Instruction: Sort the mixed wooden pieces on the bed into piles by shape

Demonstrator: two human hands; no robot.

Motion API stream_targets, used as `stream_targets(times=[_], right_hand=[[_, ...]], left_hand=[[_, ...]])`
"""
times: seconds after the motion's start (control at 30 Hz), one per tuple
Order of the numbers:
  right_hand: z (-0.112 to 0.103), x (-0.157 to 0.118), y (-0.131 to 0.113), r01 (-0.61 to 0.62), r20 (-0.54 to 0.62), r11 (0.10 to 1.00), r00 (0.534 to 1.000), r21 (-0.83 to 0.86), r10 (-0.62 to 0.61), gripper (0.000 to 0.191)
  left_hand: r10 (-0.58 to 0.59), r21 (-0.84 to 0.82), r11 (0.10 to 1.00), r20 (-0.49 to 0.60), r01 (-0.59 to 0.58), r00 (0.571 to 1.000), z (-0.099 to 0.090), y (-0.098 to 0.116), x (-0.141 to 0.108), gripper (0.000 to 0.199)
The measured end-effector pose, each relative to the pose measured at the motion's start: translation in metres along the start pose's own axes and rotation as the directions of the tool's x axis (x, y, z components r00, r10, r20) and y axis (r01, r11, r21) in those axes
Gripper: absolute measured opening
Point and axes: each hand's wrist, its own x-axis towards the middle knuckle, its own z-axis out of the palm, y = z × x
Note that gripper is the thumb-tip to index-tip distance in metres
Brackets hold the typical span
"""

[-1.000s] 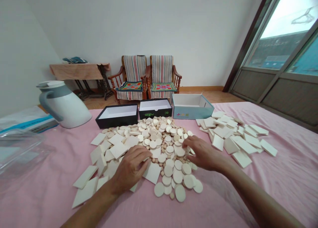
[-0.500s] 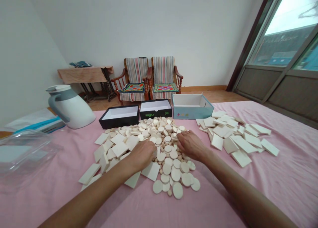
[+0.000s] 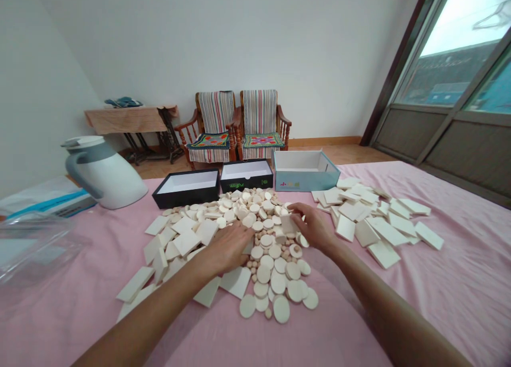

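A heap of pale wooden discs (image 3: 278, 283) and small wooden beads lies in front of me on the pink cloth. At the heap's right side, my right hand (image 3: 313, 226) pinches a square wooden tile (image 3: 288, 225) between thumb and fingers. My left hand (image 3: 231, 245) rests at the left of the heap, its fingers curled around a wooden tile (image 3: 248, 247) that is mostly hidden. Loose square tiles (image 3: 187, 242) lie under and beside the left forearm. Farther right is a separate pile of square tiles (image 3: 383, 231).
Behind the heap stand a black box (image 3: 186, 197), a second black box (image 3: 247, 184) and a light blue box (image 3: 306, 181). At left are a white jug (image 3: 114, 178) and a clear plastic container (image 3: 35, 244). Two chairs (image 3: 259, 116) stand beyond the pink cloth (image 3: 343, 324).
My right hand has lifted slightly, and a square tile now shows between its fingers. The left hand has shifted a little left. The whole view has moved slightly.
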Motion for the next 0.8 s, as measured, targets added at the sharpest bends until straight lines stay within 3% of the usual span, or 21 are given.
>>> stream_targets(times=[0.07, 0.13, 0.27, 0.33, 0.4, 0.47, 0.53, 0.63, 0.8], right_hand=[[-0.012, 0.005, 0.017, -0.123, -0.117, 0.992, 0.986, -0.035, 0.118, 0.027], [-0.032, 0.009, 0.038, -0.229, -0.276, 0.967, 0.942, -0.114, 0.191, 0.03], [-0.069, 0.012, 0.071, -0.392, -0.582, 0.878, 0.795, -0.273, 0.174, 0.036], [-0.074, 0.011, 0.071, -0.393, -0.635, 0.868, 0.762, -0.302, 0.124, 0.035], [-0.065, 0.01, 0.056, -0.279, -0.543, 0.923, 0.834, -0.264, 0.097, 0.031], [-0.047, 0.005, 0.03, -0.111, -0.302, 0.984, 0.951, -0.142, 0.063, 0.024], [-0.027, -0.001, -0.001, 0.002, -0.023, 0.999, 1.0, -0.05, -0.003, 0.02], [-0.003, -0.012, -0.038, 0.114, 0.211, 0.986, 0.974, -0.121, -0.087, 0.016], [0.013, -0.018, -0.059, 0.181, 0.329, 0.922, 0.942, -0.343, -0.063, 0.032]], left_hand=[[0.004, 0.006, 1.0, -0.022, -0.004, 1.0, 0.0, -0.001, -0.002, 0.04], [0.021, 0.001, 1.0, -0.069, -0.021, 0.997, 0.001, -0.003, -0.004, 0.043], [0.032, -0.093, 0.994, -0.184, -0.049, 0.982, -0.003, -0.01, -0.01, 0.043], [0.025, -0.158, 0.985, -0.245, -0.065, 0.969, -0.006, -0.013, -0.012, 0.044], [0.029, -0.198, 0.976, -0.289, -0.09, 0.957, -0.008, -0.015, -0.015, 0.046], [0.054, -0.21, 0.971, -0.283, -0.117, 0.958, -0.009, -0.015, -0.017, 0.047], [0.097, -0.201, 0.969, -0.238, -0.147, 0.967, -0.009, -0.013, -0.02, 0.046], [0.145, -0.154, 0.973, -0.166, -0.171, 0.975, -0.008, -0.008, -0.024, 0.045], [0.16, -0.084, 0.982, -0.128, -0.171, 0.979, -0.004, -0.004, -0.027, 0.046]])
